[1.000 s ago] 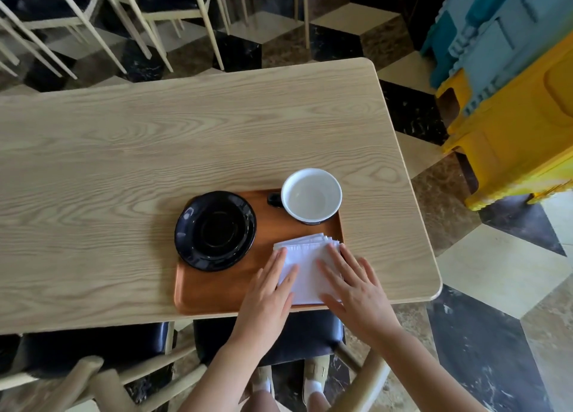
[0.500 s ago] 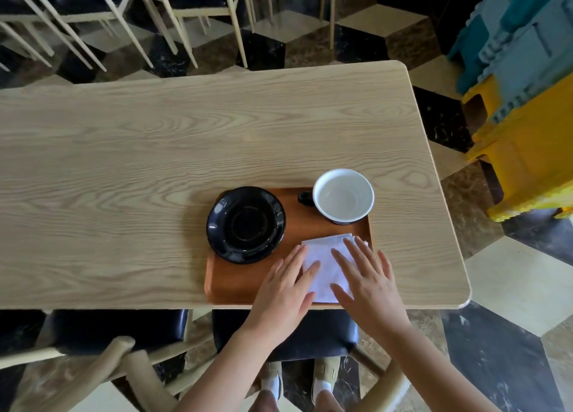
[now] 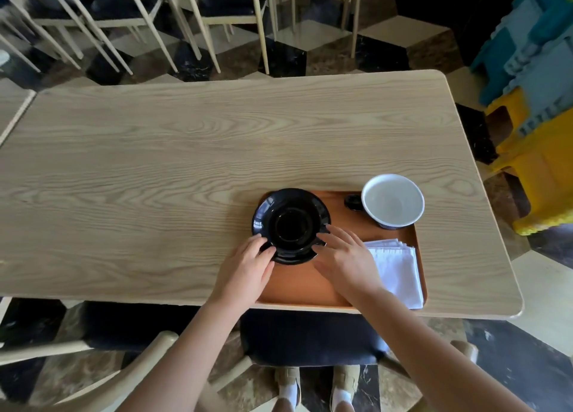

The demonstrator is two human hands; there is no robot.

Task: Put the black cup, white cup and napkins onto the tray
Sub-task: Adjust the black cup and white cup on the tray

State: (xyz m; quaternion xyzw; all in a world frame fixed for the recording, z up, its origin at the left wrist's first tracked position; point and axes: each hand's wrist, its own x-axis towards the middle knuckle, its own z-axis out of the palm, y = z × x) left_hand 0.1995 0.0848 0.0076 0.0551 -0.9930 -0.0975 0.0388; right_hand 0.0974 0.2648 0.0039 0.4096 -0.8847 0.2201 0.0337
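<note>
Tray [image 3: 297,287], an orange-brown one, lies at the near edge of the table [image 3: 186,163], right of its middle. On the tray's far left sits the black cup [image 3: 291,225] on its black saucer [image 3: 322,208]; the saucer's left rim reaches past the tray's left edge. On the tray's far right corner stands the white cup [image 3: 393,201], upright, empty, its dark handle toward the black cup. Napkins [image 3: 398,269] lie stacked flat on the tray's right side, nearer than the white cup.

Both forearms reach in from below. Left hand [image 3: 245,272] lies palm down at the tray's left edge, fingers loosely spread, tips on the saucer's near-left rim. Right hand [image 3: 344,261] lies palm down over the tray's middle, fingers spread, tips touching the saucer's near-right rim. Neither hand is closed around anything; the right wrist hides the napkins' left edge.
</note>
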